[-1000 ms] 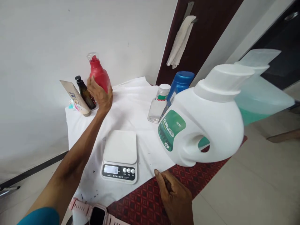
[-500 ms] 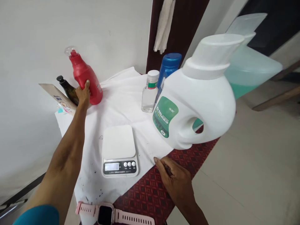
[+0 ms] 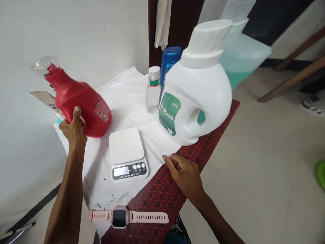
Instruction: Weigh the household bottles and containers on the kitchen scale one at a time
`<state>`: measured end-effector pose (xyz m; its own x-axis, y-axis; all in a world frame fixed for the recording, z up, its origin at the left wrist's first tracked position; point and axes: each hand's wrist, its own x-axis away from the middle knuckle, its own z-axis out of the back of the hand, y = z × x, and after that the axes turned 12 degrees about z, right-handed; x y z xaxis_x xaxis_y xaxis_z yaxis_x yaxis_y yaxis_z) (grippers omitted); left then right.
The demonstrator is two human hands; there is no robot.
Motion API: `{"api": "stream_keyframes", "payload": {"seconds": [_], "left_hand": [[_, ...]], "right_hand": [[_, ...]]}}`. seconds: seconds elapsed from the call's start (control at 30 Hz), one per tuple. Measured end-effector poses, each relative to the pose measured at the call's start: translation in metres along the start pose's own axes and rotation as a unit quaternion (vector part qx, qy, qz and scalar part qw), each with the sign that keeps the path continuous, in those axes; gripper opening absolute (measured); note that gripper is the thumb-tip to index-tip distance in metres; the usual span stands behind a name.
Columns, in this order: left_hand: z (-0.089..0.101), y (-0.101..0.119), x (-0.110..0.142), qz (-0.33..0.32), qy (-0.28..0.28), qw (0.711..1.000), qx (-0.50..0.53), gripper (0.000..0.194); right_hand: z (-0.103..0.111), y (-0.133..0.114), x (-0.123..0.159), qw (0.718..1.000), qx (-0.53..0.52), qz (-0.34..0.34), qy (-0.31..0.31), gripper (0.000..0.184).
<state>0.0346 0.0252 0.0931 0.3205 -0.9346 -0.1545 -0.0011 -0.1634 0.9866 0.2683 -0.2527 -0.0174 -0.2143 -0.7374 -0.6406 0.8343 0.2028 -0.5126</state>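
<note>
My left hand (image 3: 74,130) is wrapped round the handle of a red detergent bottle (image 3: 85,105). The bottle leans to the left, its clear cap (image 3: 45,66) at the upper end. A flat white digital kitchen scale (image 3: 127,145) lies to the right of it with a lit display and a bare platform. My right hand (image 3: 184,173) rests on the table with fingers curled in, the thumb tip at the edge of the white cloth (image 3: 157,149). I see nothing held in it. Just beyond that hand stands a large white detergent jug (image 3: 203,91) with a green label.
A small clear bottle (image 3: 153,95) and a blue bottle (image 3: 170,59) stand behind the jug. A jug of green liquid (image 3: 241,61) is at the back right. A pink-strapped smartwatch (image 3: 119,217) lies near the front. Behind the red bottle is a cardboard piece (image 3: 44,98).
My left hand has brought the red bottle nearer to me and the scale, tilting it further left. The dark bottle is now hidden behind it. My right hand keeps its place at the cloth edge.
</note>
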Motion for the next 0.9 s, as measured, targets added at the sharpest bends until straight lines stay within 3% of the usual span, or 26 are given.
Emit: {"api": "stream_keyframes", "payload": {"seconds": [0.1, 0.2, 0.3, 0.4, 0.67, 0.9], "left_hand": [[0.020, 0.016, 0.031, -0.009, -0.007, 1.000, 0.022, 0.071], [0.033, 0.035, 0.056, -0.064, -0.034, 0.996, 0.043, 0.073], [0.041, 0.054, 0.076, -0.102, -0.064, 0.992, 0.047, 0.073], [0.045, 0.064, 0.093, -0.091, -0.104, 0.989, 0.045, 0.074], [0.046, 0.038, 0.121, 0.000, -0.177, 0.983, 0.044, 0.077], [0.044, 0.035, 0.120, 0.005, -0.200, 0.980, 0.011, 0.082]], "right_hand": [[0.000, 0.000, 0.000, 1.000, -0.002, -0.007, -0.004, 0.047], [0.000, -0.001, -0.001, 1.000, -0.009, -0.020, -0.007, 0.047], [-0.001, -0.001, -0.001, 0.999, -0.018, -0.030, -0.006, 0.047], [-0.001, -0.001, -0.001, 0.999, -0.030, -0.043, -0.009, 0.048], [0.000, -0.001, 0.000, 0.997, -0.046, -0.066, -0.013, 0.048], [0.000, -0.002, -0.001, 0.996, -0.047, -0.078, -0.014, 0.048]]}}
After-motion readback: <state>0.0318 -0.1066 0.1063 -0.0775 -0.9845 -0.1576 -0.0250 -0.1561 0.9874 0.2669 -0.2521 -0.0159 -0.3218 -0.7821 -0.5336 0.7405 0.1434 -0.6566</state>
